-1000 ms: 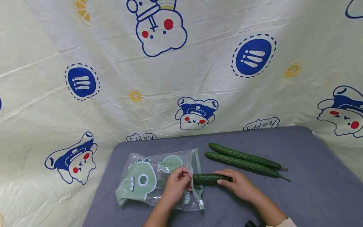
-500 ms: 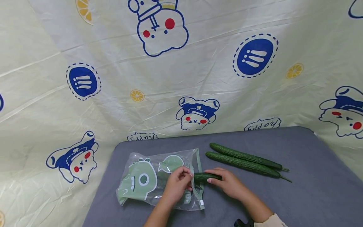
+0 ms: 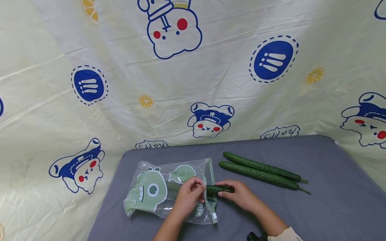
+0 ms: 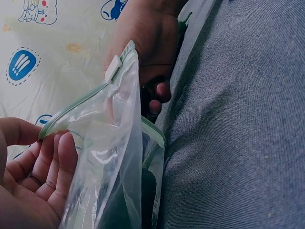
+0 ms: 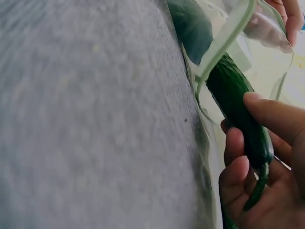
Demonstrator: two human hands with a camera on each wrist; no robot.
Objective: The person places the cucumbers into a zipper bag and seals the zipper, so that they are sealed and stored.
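A clear zip bag (image 3: 150, 192) with a green monster print lies on its side, its mouth facing right. My left hand (image 3: 188, 195) pinches the upper lip of the mouth between thumb and finger, and the left wrist view shows the green zip strip (image 4: 71, 112) lifted there. My right hand (image 3: 241, 195) holds a cucumber (image 5: 238, 107) near its stem end; the rest of it reaches through the mouth into the bag. Another cucumber (image 4: 148, 186), stem toward the opening, shows inside the bag in the left wrist view.
Two more cucumbers (image 3: 259, 170) lie side by side behind my right hand, stems pointing right. A grey cloth (image 3: 325, 194) covers the table. Behind it hangs a pale printed curtain (image 3: 169, 83). The white zip slider (image 3: 214, 216) sits at the bag's near corner.
My right hand has moved left with the cucumber, which has slid further into the bag. My left hand keeps its pinch on the bag's lip.
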